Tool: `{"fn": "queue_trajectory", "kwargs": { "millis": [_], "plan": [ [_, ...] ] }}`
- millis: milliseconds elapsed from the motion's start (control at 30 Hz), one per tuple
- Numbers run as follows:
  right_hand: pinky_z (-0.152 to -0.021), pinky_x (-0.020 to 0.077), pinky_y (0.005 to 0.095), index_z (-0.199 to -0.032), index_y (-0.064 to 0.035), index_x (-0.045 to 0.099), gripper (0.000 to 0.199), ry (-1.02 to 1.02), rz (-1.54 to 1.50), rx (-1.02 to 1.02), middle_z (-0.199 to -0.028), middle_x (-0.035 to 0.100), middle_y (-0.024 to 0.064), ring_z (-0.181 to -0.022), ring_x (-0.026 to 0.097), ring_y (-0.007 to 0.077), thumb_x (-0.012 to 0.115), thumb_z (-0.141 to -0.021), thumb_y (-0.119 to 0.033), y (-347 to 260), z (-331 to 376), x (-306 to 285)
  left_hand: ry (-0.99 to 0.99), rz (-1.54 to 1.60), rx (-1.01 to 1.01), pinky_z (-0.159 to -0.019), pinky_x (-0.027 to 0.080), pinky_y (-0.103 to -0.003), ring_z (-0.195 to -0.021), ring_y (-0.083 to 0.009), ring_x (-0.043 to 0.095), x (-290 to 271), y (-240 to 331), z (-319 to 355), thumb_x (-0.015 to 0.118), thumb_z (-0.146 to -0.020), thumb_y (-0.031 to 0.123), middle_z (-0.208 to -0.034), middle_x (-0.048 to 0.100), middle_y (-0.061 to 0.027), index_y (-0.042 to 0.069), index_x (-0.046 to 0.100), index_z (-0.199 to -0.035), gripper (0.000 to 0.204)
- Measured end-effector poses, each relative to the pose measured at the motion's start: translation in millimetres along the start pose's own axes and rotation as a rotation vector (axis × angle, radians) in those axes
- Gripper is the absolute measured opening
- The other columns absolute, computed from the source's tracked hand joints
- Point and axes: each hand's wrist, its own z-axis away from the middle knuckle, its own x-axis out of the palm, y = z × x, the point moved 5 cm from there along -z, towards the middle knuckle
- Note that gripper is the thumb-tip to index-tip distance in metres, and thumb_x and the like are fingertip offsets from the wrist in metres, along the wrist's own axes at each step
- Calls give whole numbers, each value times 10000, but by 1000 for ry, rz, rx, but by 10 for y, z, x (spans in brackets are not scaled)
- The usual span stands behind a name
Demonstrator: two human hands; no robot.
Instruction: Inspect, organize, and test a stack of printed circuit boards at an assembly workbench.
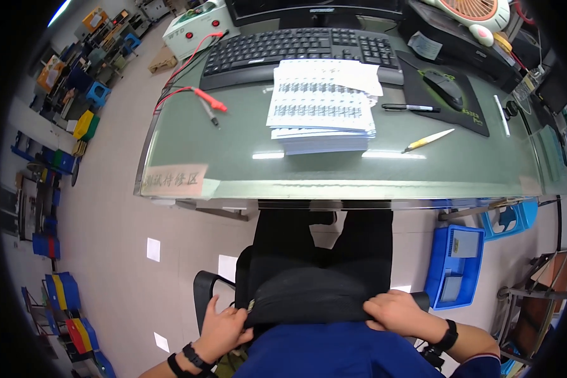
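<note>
A black cloth (pixel 315 293) lies across my lap, below the hem of a blue top. My left hand (pixel 223 327) pinches its left edge, with one finger sticking up. At the opposite edge, my right hand (pixel 397 313) is closed on the same cloth, fingers curled under. Both hands are low at my waist, well apart from the desk. On the glass-topped desk in front of me stands a thick stack of printed paper sheets (pixel 324 104), touched by neither hand.
Behind the stack is a black keyboard (pixel 302 50); a mouse (pixel 444 88) rests on its pad to the right. Red test leads (pixel 209 99), a black marker (pixel 411 108) and a yellow-white pen (pixel 428 140) lie on the desk. A blue crate (pixel 436 277) sits on the floor at right.
</note>
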Motion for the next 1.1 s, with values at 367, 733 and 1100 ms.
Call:
{"fn": "queue_trajectory", "kwargs": {
  "millis": [367, 733, 1100],
  "plan": [
    [-690, 516, 401, -849, -98, 585, 312, -389, 48, 87, -768, 658, 53, -815, 671, 267, 674, -852, -398, 549, -232, 216, -184, 184, -103, -1083, 276, -619, -939, -297, 667, -7, -68, -310, 698, -808, 397, -927, 682, -136, 53, 575, -1140, 493],
    [-734, 515, 380, -955, -80, 664, 346, -139, -259, 146, -846, 682, 61, -830, 661, 268, 713, -855, -407, 431, -777, -258, 1, 173, 368, -1116, 325, -553, -973, -160, 602, -110, -338, -518, 665, -886, 255, -925, 589, 27, 163, 613, -958, 127],
    [-804, 509, 387, -1032, -85, 647, 258, -220, -213, -80, -915, 663, 72, -895, 652, 278, 644, -920, -317, 128, -1390, -139, 248, -55, 510, -1083, 389, -557, -871, -128, 608, -245, -298, -642, 699, -774, 263, -804, 566, 46, 171, 584, -840, 162]
  ]
}}
